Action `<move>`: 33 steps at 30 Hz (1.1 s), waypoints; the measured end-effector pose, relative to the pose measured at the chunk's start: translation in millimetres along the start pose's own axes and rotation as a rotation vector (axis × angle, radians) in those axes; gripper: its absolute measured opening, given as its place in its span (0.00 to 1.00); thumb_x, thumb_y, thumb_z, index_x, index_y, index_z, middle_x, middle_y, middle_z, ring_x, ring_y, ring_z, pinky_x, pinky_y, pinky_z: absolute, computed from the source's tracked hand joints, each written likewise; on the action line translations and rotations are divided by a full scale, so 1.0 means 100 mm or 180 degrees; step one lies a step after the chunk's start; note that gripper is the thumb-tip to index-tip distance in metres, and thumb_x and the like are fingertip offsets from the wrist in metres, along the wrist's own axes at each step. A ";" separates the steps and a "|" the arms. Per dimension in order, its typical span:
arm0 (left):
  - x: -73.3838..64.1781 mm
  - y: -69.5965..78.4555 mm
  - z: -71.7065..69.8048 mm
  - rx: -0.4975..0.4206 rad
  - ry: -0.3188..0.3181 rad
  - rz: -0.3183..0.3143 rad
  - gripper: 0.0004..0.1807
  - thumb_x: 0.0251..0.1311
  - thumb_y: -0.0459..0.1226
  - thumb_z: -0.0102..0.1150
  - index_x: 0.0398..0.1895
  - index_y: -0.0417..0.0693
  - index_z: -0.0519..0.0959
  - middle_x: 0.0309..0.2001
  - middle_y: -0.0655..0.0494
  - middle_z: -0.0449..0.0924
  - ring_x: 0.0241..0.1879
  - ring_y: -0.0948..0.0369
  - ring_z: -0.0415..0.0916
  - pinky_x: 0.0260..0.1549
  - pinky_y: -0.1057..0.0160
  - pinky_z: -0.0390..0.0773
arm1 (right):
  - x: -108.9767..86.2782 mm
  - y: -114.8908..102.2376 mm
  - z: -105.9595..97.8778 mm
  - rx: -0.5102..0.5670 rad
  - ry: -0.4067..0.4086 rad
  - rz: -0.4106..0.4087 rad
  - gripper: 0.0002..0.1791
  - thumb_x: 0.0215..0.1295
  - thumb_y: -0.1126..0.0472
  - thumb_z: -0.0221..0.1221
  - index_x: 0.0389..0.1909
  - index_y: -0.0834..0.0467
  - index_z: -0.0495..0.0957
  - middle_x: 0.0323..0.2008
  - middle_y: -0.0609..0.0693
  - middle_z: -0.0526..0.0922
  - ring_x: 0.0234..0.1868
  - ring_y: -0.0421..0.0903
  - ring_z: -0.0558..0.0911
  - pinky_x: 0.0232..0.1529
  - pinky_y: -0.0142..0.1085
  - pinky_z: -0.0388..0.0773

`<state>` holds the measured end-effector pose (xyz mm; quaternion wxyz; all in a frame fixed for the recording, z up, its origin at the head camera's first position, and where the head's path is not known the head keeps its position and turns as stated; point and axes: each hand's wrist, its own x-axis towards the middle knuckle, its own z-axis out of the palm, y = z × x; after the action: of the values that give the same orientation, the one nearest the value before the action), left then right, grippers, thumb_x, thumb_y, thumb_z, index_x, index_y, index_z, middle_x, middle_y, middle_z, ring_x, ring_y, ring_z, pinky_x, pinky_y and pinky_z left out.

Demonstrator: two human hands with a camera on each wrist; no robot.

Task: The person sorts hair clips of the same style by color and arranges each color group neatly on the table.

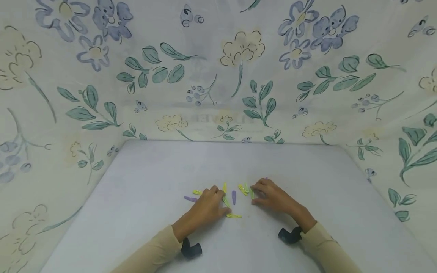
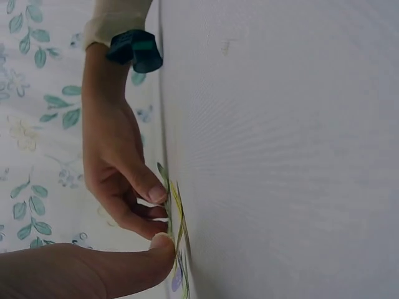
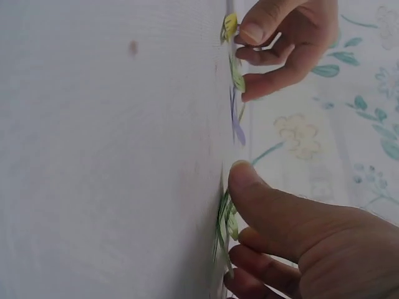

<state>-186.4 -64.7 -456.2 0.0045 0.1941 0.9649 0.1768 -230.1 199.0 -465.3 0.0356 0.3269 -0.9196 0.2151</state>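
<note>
Small snap hair clips in yellow, green and purple lie on the white table. My left hand (image 1: 209, 203) spans a green hair clip (image 1: 226, 201), thumb and fingers apart, its thumb right at a yellow hair clip (image 1: 234, 216). In the right wrist view, its index fingertip meets the end of the green one. Across from it, my right hand (image 1: 273, 195) holds another green hair clip (image 1: 252, 194) between thumb and fingers. A purple hair clip (image 1: 233, 197) lies between the hands. Beside the right fingertips are a yellow hair clip (image 1: 242, 189) and a pale green hair clip (image 1: 246, 187).
Left of my left hand lie a yellow clip (image 1: 197, 192) and a purple clip (image 1: 189, 198), partly covered by the hand. Another yellow clip (image 1: 224, 186) is just beyond its fingers. Floral cloth (image 1: 211, 83) surrounds the white table (image 1: 153, 167). Black wrist mounts (image 1: 191, 250) sit under both sleeves.
</note>
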 end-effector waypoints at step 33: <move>-0.04 -0.01 0.06 -0.0256 0.0128 0.0017 0.27 0.55 0.47 0.71 0.56 0.46 0.81 0.43 0.56 0.75 0.38 0.64 0.66 0.37 0.68 0.71 | 0.00 0.06 0.14 0.0097 0.0254 0.0240 0.22 0.54 0.53 0.73 0.49 0.55 0.80 0.45 0.44 0.80 0.50 0.45 0.77 0.56 0.45 0.77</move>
<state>-182.5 -64.7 -462.7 -0.0076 0.1928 0.9564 0.2193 -232.9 197.5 -480.4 0.0592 0.2836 -0.9257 0.2431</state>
